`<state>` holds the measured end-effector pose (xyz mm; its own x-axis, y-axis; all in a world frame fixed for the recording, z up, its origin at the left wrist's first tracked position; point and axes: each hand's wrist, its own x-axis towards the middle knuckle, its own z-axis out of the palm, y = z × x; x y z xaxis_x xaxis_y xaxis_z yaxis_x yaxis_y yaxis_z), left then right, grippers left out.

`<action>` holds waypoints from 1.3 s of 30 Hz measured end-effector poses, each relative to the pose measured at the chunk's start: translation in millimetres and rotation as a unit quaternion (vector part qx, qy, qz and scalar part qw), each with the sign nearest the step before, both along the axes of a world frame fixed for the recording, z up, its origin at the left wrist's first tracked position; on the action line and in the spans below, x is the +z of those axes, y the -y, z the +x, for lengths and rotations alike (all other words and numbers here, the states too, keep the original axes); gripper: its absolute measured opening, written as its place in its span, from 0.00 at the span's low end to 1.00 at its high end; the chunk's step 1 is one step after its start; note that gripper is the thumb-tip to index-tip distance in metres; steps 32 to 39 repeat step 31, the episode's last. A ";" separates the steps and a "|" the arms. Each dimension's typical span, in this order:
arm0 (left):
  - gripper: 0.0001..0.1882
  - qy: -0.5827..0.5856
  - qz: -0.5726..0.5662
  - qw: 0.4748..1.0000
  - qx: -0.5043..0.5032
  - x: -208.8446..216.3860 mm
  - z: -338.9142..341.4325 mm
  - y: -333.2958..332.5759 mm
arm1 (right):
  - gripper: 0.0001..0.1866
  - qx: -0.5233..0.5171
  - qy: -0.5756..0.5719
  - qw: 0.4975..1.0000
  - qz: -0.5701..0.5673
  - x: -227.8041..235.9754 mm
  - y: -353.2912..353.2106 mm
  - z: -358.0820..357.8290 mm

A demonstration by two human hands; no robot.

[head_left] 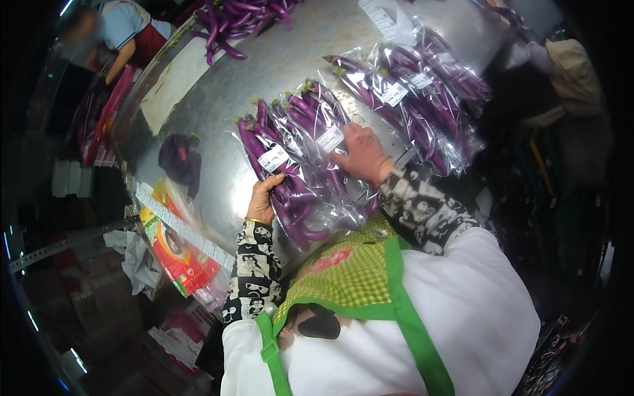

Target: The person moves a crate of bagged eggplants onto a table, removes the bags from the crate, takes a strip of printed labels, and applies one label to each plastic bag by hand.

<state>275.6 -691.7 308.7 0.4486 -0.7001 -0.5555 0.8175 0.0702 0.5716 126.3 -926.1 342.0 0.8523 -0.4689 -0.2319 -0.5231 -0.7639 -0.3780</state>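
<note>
Two clear plastic bags of long purple eggplants lie side by side before me on the metal table. My left hand [263, 201] is closed on the near left edge of the left bag of eggplants [288, 181], thumb on top and the other fingers out of sight. A white label sits on each bag. My right hand [363, 153], pinkish and seemingly gloved, rests on the right bag of eggplants [310, 117] beside its label, with thumb and fingers apart. Farther right lie more bagged eggplants [422, 105], labelled too.
Loose eggplants [241, 23] are heaped at the far side of the metal table [221, 155]. A dark cloth [180, 162] and a colourful plastic package [181, 254] with a label strip [188, 231] are at the left. Another person [129, 33] bends over a pink crate [109, 129], far left.
</note>
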 end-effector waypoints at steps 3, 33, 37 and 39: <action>0.10 0.000 0.013 1.000 0.002 -0.4 6.4 -15.4 | 0.41 -0.099 0.238 0.966 0.027 -16.2 46.0 -7.8; 0.36 0.167 -0.255 0.922 0.238 96.7 -35.1 -196.7 | 0.21 0.307 0.104 0.868 0.377 80.1 -34.7 155.3; 0.36 0.167 -0.255 0.922 0.238 96.7 -35.1 -196.7 | 0.21 0.307 0.104 0.868 0.377 80.1 -34.7 155.3; 0.36 0.167 -0.255 0.922 0.238 96.7 -35.1 -196.7 | 0.21 0.307 0.104 0.868 0.377 80.1 -34.7 155.3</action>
